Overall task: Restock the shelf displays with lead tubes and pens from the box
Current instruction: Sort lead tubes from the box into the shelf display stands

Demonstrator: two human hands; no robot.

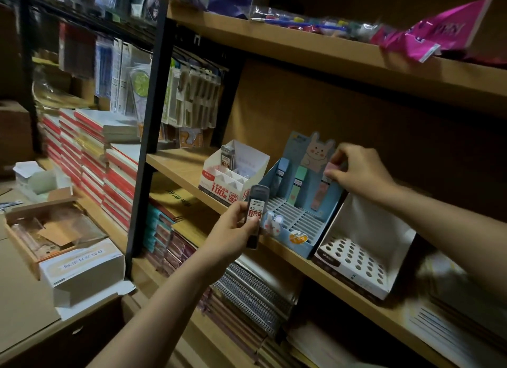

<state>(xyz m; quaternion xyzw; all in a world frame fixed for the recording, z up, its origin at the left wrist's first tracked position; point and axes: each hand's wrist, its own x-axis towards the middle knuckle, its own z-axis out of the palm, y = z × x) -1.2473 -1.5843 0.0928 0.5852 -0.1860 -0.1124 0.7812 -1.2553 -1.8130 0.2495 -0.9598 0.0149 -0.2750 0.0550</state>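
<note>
Left hand (233, 230): fingers closed around a dark rectangular plastic lead tube (255, 216), held before the wooden shelf (343, 282) edge. Right hand (359, 173): fingertips pinching a pink lead tube (322, 188) standing in the blue cardboard rabbit display (299, 211).

The left hand (233, 232) holds a dark lead tube (254, 216) before the front edge of the wooden shelf (178, 162), and the right hand (359, 170) pinches a pink lead tube (327, 173) in the back row of the blue rabbit-topped cardboard display (299, 241), just right of the left hand. Left of and behind the left hand stands a white compartmented display box (216, 184) with one tube in its rear; below the right hand sits a white display tray with round holes (356, 260). An open cardboard box (24, 219) lies far left of both hands, on the bench.
</note>
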